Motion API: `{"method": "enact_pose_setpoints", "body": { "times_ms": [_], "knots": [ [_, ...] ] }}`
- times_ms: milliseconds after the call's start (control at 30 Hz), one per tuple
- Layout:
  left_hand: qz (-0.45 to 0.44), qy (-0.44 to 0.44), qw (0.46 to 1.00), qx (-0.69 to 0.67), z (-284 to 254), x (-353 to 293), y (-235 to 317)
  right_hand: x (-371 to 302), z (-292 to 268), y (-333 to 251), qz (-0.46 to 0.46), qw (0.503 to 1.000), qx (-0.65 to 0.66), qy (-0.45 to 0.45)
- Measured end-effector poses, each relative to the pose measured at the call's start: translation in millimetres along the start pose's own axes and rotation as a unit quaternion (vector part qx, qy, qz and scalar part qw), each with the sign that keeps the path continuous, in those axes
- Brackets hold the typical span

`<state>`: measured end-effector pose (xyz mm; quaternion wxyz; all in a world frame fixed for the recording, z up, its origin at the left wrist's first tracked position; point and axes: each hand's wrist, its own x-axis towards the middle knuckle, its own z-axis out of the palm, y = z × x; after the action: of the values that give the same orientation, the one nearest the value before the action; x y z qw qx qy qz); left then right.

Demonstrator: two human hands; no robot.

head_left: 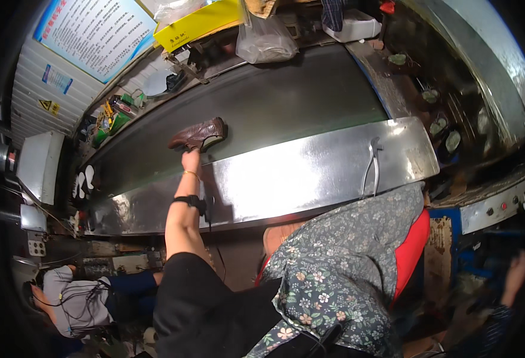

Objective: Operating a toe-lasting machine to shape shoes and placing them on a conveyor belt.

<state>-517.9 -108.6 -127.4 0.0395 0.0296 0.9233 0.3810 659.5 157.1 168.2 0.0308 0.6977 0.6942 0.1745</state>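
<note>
A brown textured leather shoe (198,133) is held over the dark conveyor belt, near the metal ledge. My left hand (191,160) is closed on its near edge, with the fingers partly hidden by the shoe. The left forearm wears a black strap and a thin gold-coloured bracelet. My right hand is out of view. Metal pincers (372,168) lie on the shiny metal ledge (262,180), to the right of the shoe.
Beyond the dark belt (286,98) stand a yellow box (197,25) and a clear plastic bag (266,40). White sole-shaped pieces (85,181) are at the far left. A floral apron (328,280) covers my lap. Other people show at lower left (80,301) and right (516,274).
</note>
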Motion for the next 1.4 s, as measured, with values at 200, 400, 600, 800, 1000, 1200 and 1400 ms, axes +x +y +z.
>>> {"method": "enact_pose_setpoints", "body": {
  "times_ms": [200, 400, 600, 800, 1000, 1200, 1400],
  "knots": [
    [-0.031, -0.107, 0.993, -0.048, 30.6, 22.8, 46.7, -155.5, 114.8, -221.0, -0.137, 0.960, 0.132, -0.204],
    [0.352, 0.120, 0.883, 0.285, 34.5, -37.9, 77.6, -257.0, 170.6, -285.3, -0.035, 0.907, 0.256, -0.332],
    [0.079, -0.230, 0.970, -0.003, 37.2, -66.3, 125.6, -185.5, 109.5, -309.1, 0.039, 0.881, 0.436, -0.179],
    [-0.088, -0.604, 0.647, -0.456, -1.9, -239.8, 137.9, -73.0, -38.9, -418.7, -0.066, 0.829, 0.551, -0.069],
    [-0.236, -0.897, 0.013, -0.374, 35.6, -446.0, 182.6, -39.8, -99.8, -480.8, -0.137, 0.551, 0.813, 0.132],
    [0.178, -0.748, 0.559, -0.309, 59.1, -532.7, 241.3, -65.9, -59.6, -455.0, -0.206, 0.784, 0.578, 0.094],
    [0.422, -0.724, 0.509, -0.198, 105.6, -538.1, 218.1, -110.7, -0.7, -458.7, -0.119, 0.827, 0.546, 0.060]
  ]
}}
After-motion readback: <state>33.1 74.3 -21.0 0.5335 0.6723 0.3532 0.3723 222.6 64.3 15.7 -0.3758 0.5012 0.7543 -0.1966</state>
